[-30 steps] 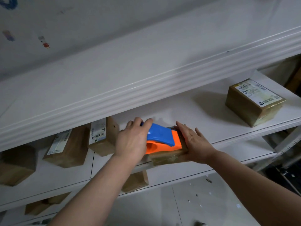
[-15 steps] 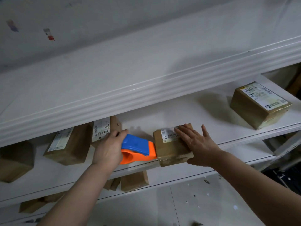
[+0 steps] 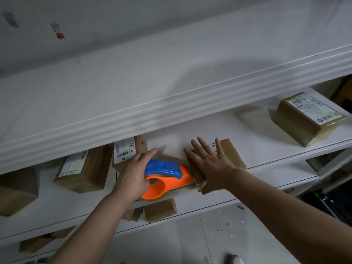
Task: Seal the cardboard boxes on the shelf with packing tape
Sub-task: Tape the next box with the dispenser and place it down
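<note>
As the view looks down over a white shelving unit, its broad top shelf (image 3: 133,82) fills the upper half, and the middle shelf (image 3: 247,134) below it carries brown cardboard boxes. At the far left of the middle shelf sits a shadowed box (image 3: 17,189). Just to its right lies a labelled box (image 3: 85,168), its white shipping label facing up. Next stands a barcode box (image 3: 127,152), showing a white barcode label and partly tucked under the top shelf's lip.

The left hand (image 3: 133,178) reaches in front of it and grips the tape dispenser (image 3: 165,174), which has an orange body and a blue cover. The palm and lower fingers wrap the orange handle, while the index finger points straight ahead. The dispenser lies near the shelf's front edge. Beneath it, on the lower shelf (image 3: 276,176), a few small boxes (image 3: 160,209) show.

The dispenser's nose touches the left side of the centre box (image 3: 228,157). The right hand (image 3: 211,164) lies flat on top of that box, fingers straight and fanned apart, covering much of its label. The box's near corner juts past the shelf's front edge. Well apart, at the far right of the same shelf, sits a large box (image 3: 304,121) with a white label on top.
</note>
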`<move>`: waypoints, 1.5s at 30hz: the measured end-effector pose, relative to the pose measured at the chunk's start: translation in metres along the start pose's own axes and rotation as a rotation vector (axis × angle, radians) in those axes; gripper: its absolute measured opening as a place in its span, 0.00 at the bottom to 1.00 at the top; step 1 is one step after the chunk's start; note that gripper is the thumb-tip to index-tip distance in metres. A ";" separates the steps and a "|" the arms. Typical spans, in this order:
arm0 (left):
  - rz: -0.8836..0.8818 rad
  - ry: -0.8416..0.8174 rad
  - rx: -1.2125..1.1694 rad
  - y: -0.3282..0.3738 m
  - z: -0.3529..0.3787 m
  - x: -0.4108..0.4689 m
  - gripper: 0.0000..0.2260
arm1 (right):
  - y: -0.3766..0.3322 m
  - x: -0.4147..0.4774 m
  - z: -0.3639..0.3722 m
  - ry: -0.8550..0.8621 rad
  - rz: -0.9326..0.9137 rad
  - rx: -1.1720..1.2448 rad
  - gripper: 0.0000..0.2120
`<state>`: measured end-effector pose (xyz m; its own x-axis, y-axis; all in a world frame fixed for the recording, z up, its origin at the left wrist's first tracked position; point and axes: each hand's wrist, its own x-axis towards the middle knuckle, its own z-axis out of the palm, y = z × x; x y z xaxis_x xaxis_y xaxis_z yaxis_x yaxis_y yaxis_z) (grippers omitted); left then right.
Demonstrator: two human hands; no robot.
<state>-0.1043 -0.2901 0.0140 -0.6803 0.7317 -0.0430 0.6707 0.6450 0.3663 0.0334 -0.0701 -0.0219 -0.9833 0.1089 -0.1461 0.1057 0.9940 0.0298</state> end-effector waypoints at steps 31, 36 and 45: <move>0.209 -0.022 0.801 0.124 -0.008 0.039 0.18 | 0.032 0.001 0.014 -0.082 0.122 0.094 0.50; 0.145 -0.132 0.932 0.118 0.002 0.032 0.15 | 0.034 -0.003 0.011 -0.080 0.094 0.079 0.50; -0.178 -0.085 0.339 0.084 0.023 0.039 0.35 | 0.038 -0.005 0.012 -0.043 0.046 0.120 0.54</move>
<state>-0.0678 -0.2022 0.0217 -0.7775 0.6082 -0.1600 0.6137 0.7893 0.0185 0.0442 -0.0326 -0.0316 -0.9700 0.1525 -0.1895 0.1702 0.9821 -0.0807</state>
